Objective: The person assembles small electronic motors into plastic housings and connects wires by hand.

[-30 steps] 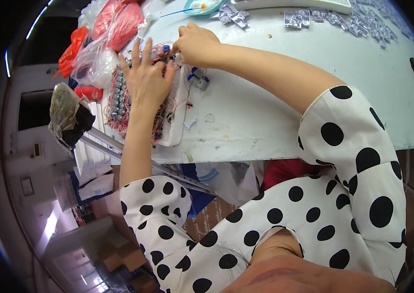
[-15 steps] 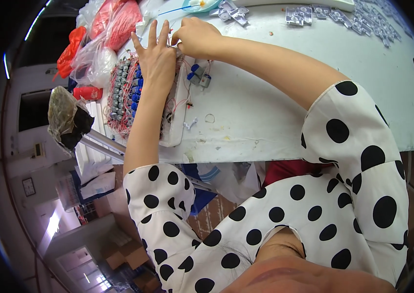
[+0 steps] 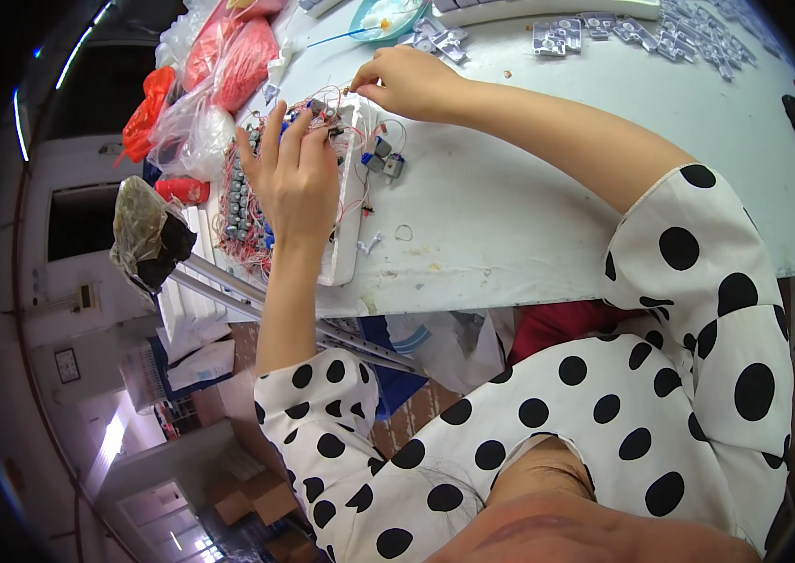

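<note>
My left hand (image 3: 298, 188) is over a white foam tray (image 3: 346, 239), its fingers apart and slightly bent. Beneath it sit rows of small grey and blue motors (image 3: 240, 202) with thin red wires. The palm hides part of the rows. At the tray's far end, my right hand (image 3: 409, 83) has its thumb and forefinger closed beside the wires (image 3: 330, 101); what they pinch is too small to make out. Just right of the tray, a few loose motors (image 3: 382, 159) lie on the table with wires attached.
Plastic bags of red and white material (image 3: 229, 75) stand far left, near a red roll (image 3: 182, 191). A turquoise bowl (image 3: 365, 26) is at the back. Grey plastic parts (image 3: 557, 38) spread across the far right. A bag-topped metal pole (image 3: 214, 272) crosses the table's left edge.
My left hand has drawn back toward me, away from my right hand, and its fingers have bent. My right hand has shifted slightly right and nearer. The whole view has tilted a little.
</note>
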A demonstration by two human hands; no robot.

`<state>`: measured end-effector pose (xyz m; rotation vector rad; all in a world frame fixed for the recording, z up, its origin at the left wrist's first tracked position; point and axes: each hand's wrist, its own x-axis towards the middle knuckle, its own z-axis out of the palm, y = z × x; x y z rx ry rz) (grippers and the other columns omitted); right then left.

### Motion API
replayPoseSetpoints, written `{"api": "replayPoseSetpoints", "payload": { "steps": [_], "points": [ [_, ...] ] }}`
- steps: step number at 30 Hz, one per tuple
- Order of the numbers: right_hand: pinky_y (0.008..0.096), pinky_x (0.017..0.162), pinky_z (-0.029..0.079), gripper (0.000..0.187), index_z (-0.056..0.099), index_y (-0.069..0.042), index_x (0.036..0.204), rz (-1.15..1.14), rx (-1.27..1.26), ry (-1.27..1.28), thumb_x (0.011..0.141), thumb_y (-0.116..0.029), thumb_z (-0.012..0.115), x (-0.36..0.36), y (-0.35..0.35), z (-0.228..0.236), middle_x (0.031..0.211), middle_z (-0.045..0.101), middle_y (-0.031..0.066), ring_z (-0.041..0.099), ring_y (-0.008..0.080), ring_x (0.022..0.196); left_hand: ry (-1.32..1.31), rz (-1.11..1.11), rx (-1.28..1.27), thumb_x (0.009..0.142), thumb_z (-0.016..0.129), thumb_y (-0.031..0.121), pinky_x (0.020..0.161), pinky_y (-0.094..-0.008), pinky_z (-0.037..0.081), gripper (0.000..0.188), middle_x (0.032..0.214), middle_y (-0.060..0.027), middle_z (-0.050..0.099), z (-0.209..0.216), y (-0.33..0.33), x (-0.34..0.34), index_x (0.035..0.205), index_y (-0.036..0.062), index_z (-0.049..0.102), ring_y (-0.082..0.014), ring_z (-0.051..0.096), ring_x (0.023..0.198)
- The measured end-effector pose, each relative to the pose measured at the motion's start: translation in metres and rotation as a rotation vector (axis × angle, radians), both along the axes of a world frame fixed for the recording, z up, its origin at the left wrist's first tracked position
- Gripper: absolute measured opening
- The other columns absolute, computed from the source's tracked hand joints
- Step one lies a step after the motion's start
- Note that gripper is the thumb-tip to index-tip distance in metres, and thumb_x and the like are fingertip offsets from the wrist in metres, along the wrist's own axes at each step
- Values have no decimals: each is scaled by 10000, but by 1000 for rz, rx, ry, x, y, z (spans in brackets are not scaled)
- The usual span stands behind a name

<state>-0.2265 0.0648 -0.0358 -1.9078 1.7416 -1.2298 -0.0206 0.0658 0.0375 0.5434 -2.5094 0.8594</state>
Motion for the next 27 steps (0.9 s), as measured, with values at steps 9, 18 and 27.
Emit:
{"api": "replayPoseSetpoints", "payload": {
  "steps": [9,18,27],
  "points": [
    [338,923,509,465,521,-147,1413,180,133,-396,949,-135,551,5,61,10,1190,699,113,660,216,1080,337,-183,250,776,718,-88,887,-428,582,229,1037,-164,731,-10,67,29,972,-9,628,-323,724,977],
    [362,930,519,593,508,-106,1393,214,183,-382,826,-107,682,33,119,-30,1212,588,174,610,269,1098,613,-219,379,812,723,-72,823,-328,578,198,1021,-164,740,13,93,-17,984,-17,640,-249,739,919],
    [342,798,523,212,702,-44,1034,288,329,-426,850,-145,734,15,160,-22,987,683,123,662,238,880,694,-209,474,813,743,-24,783,-282,569,167,915,-100,739,26,113,-58,972,4,699,-189,734,841]
  ]
}}
